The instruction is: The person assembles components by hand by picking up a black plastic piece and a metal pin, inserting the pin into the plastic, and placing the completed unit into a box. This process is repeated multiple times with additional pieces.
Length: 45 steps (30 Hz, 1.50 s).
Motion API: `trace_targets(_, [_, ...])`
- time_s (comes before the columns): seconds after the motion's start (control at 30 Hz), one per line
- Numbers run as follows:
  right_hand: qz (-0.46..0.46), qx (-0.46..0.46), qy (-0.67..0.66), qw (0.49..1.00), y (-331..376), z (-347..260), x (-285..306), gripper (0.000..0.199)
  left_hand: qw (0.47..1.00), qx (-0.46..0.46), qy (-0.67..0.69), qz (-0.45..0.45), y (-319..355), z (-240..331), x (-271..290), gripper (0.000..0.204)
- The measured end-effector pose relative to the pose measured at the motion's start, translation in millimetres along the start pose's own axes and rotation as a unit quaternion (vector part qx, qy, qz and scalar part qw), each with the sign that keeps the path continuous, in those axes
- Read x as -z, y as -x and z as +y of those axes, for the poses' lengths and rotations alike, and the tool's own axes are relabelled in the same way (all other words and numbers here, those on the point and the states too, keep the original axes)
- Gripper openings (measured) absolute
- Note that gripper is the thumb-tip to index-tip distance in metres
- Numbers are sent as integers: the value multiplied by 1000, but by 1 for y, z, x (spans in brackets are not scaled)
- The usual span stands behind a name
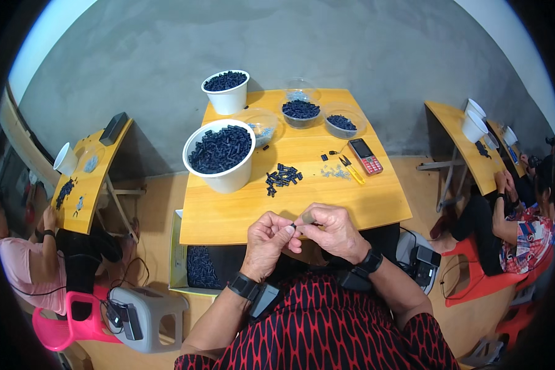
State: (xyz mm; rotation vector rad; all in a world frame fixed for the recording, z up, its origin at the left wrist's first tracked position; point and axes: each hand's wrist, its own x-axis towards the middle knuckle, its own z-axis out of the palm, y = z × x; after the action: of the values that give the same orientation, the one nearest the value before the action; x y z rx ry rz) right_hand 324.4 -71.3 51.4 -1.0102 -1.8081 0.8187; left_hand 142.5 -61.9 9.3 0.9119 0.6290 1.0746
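Head view: both hands meet just in front of the near edge of the wooden tabletop (240, 213), fingertips pressed together around a small dark piece (295, 227). The left hand (266, 242) is curled, thumb and fingers pinching the piece from its side; the right hand (334, 229) pinches it from the other side, fingers bent over the top. The piece is mostly hidden by the fingers, so its shape cannot be made out. Each wrist carries a black band. On the tabletop, straight ahead of the hands, lies a loose heap of small black parts (282, 177). Left of that heap stands a large white bucket (223, 174) filled with the same black parts; a smaller white bucket (227, 98), also full, stands behind it at the far edge. Clear plastic bowls (301, 114) with black parts sit at the far right of the tabletop. Yellow-handled snips (351, 169) lie beside a scatter of small pale bits (334, 173), with a red phone (365, 155) just right of them. Under the tabletop's left side, an open box (194, 266) holds more black parts.
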Motion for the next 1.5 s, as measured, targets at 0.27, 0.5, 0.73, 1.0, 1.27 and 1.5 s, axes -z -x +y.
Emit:
trace_targets(0.27, [-57, -113, -223, 966, -7, 17, 0, 7, 998, 9, -63, 14, -2, -3, 4, 6])
trace_targets(0.5, [49, -23, 37, 998, -60, 49, -18, 15, 964, -139, -20, 225, -12, 11, 32, 8])
trace_targets(0.73, [-12, 29, 243, 970, -77, 53, -40, 12, 950, -150, -12, 275, -15, 14, 43, 10])
trace_targets(1.0, [-57, 2, 340, 939, -68, 39, -32, 11, 953, -139, -15, 268, -15, 17, 41, 9])
trace_targets(1.27, [-21, 17, 295, 955, -45, 48, -5, 13, 982, -88, -11, 168, -9, 11, 17, 11])
trace_targets(1.5, [57, -192, -181, 963, -20, 41, 0, 11, 995, -11, -3, 96, -4, -2, 2, 11])
